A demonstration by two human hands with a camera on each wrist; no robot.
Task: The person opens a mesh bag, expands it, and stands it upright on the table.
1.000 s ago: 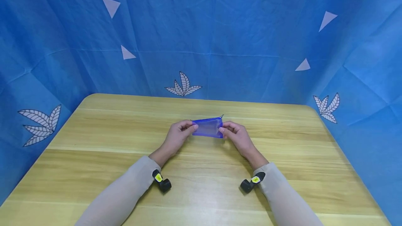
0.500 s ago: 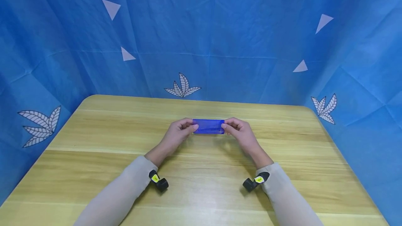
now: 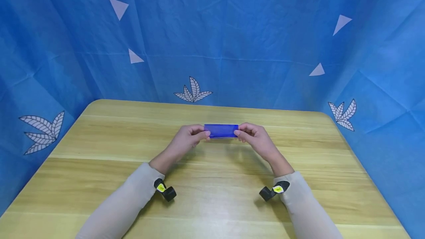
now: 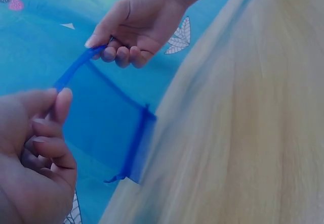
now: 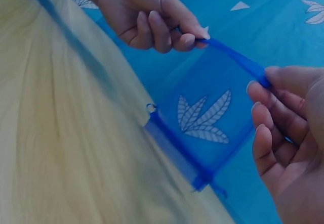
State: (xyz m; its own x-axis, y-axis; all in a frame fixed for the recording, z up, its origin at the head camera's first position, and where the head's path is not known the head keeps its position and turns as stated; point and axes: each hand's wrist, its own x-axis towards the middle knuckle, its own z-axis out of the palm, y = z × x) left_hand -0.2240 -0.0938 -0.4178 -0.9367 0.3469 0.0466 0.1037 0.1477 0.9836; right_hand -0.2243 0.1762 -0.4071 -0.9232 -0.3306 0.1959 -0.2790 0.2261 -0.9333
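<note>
A small sheer blue drawstring pouch [image 3: 221, 131] is stretched between my two hands above the table. My left hand [image 3: 184, 139] pinches one corner of its upper edge between thumb and fingers. The opposite corner is pinched by my right hand [image 3: 257, 141]. In the left wrist view the pouch [image 4: 109, 118] hangs down from that taut edge, its gathered band and cord at the lower end. The right wrist view shows the pouch [image 5: 202, 102] as see-through, with the printed leaves of the cloth visible behind it. It looks flat.
A light wood-grain table [image 3: 212, 187] lies beneath both hands. Behind it and along both sides hangs a blue cloth [image 3: 252, 40] printed with leaves and triangles. Each sleeve cuff carries a black wrist camera [image 3: 169, 193].
The pouch has tipped from showing its broad face to a narrower, darker strip in the head view. Both hands rose slightly, keeping hold of its ends, and the wrists spread a little apart.
</note>
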